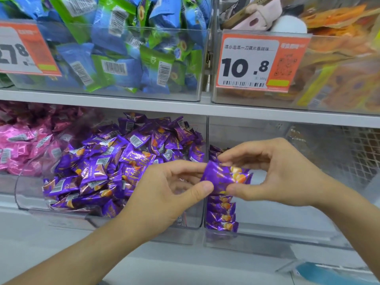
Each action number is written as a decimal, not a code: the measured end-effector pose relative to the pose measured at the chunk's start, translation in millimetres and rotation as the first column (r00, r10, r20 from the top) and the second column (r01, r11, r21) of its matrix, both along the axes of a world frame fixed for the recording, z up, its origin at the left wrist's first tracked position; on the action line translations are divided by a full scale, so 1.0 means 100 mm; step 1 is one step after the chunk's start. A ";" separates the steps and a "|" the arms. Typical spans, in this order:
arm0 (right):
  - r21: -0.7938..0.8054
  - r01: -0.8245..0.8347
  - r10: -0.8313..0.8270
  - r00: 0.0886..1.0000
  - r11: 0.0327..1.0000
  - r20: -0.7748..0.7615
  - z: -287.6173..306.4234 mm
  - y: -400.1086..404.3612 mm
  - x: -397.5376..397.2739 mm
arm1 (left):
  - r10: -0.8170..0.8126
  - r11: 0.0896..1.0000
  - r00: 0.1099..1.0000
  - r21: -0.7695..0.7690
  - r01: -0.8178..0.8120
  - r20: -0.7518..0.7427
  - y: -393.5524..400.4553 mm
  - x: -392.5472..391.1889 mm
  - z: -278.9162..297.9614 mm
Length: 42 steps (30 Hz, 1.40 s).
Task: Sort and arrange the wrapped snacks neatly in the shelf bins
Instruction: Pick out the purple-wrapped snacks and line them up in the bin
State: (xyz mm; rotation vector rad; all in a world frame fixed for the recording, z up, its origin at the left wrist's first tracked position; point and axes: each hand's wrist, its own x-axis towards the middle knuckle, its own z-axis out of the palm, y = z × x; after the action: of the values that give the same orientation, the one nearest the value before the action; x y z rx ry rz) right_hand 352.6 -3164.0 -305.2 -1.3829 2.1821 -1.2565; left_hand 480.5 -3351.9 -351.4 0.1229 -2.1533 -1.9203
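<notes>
A heap of purple snacks (115, 161) lay in the left bin (185, 229). The left hand (164, 192) pinched one purple packet (226, 177) by its left end; the right hand (273, 173) pinched its right end, above a neat row of packets (222, 214) in the right bin (287, 237).

A purple foil-wrapped snack (226, 177) with orange fruit print lies level, held at both ends above a neat row of like packets (222, 212) standing on edge against the left wall of a clear bin (267, 239); the neighbouring clear bin (189, 229) holds a loose heap of purple packets (115, 161)
</notes>
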 end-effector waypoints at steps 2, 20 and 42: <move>0.004 0.098 -0.097 0.991 0.995 -0.090 -0.03 0.10 -0.22 | 0.092 0.966 0.995 -0.244 -0.083 0.026 -0.03 -0.04 -0.06; 0.380 0.353 -0.237 0.918 0.855 -0.319 -1.12 0.00 -1.26 | 0.032 0.909 0.996 -0.416 0.004 0.079 -0.03 -0.15 -0.22; 0.376 0.449 -0.282 0.862 0.810 -0.422 -1.18 0.01 -1.21 | 0.022 0.931 0.997 -0.365 0.005 0.071 -0.03 -0.17 -0.26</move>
State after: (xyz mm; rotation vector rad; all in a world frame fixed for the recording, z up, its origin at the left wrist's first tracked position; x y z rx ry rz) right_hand 231.7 -3162.8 -423.4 -1.0630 2.8627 -0.5226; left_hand 463.6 -3355.4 -377.0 0.1342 -2.5114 -1.4956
